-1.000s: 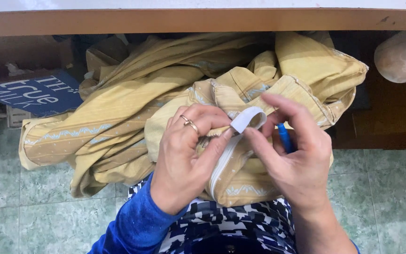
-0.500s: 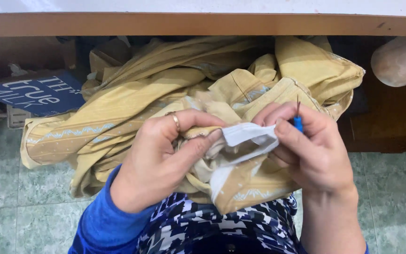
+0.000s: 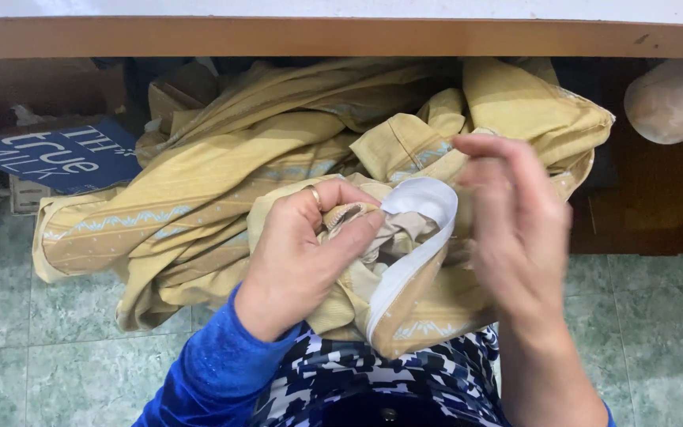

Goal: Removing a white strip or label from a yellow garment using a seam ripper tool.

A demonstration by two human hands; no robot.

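A large yellow garment [image 3: 223, 190] with pale blue trim lies bunched on my lap. My left hand [image 3: 298, 253], with a ring on one finger, pinches a fold of this cloth at its seam, next to a white elastic band [image 3: 420, 209] that loops out of the fabric. My right hand [image 3: 515, 229] is blurred by motion just right of the band, fingers drawn together near the loop. The small blue tool it held earlier is hidden, and I cannot tell whether the hand grips anything.
A wooden table edge [image 3: 341, 35] runs across the top. A blue printed carton [image 3: 49, 154] sits at the left under the table, and a pale rounded object [image 3: 673, 99] at the upper right. Green floor tiles [image 3: 41, 348] lie below, with my patterned clothing [image 3: 373, 379] at the bottom.
My right hand has shifted to the right of the white band and blurred, and the blue tool is out of sight. My left hand has tightened its pinch on the seam.
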